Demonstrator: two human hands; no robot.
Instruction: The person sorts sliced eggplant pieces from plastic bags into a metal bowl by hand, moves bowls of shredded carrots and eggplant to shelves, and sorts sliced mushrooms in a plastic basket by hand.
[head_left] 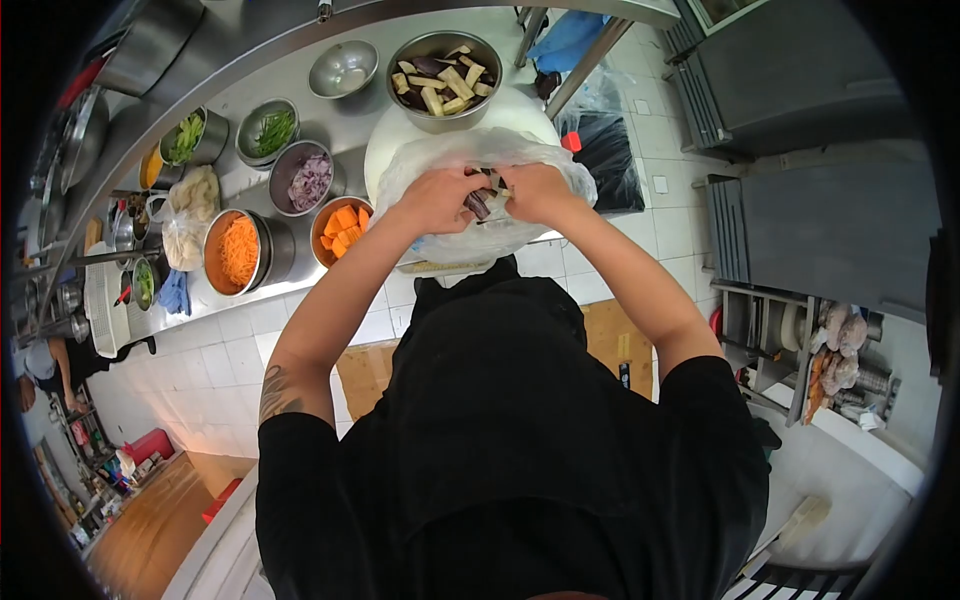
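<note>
A crumpled clear plastic bag [430, 158] lies on the round white board [525, 108] in front of me. Both my hands meet over its middle. My left hand [440, 200] has its fingers curled into the plastic. From the other side, my right hand [535, 194] is closed on the bag too, fingertips pointing inward. Between them show dark purple eggplant pieces [478, 205], partly covered by fingers and plastic. Just beyond the bag stands a steel bowl [440, 122] of cut eggplant [458, 84] with pale flesh and dark skin.
Left on the steel counter are bowls of orange chunks [345, 232], shredded carrot [239, 252], chopped red onion [310, 182] and green vegetables [272, 132]. A small steel bowl [343, 70] sits farther back. A metal shelf rail [250, 72] crosses above. Another person [65, 365] is at far left.
</note>
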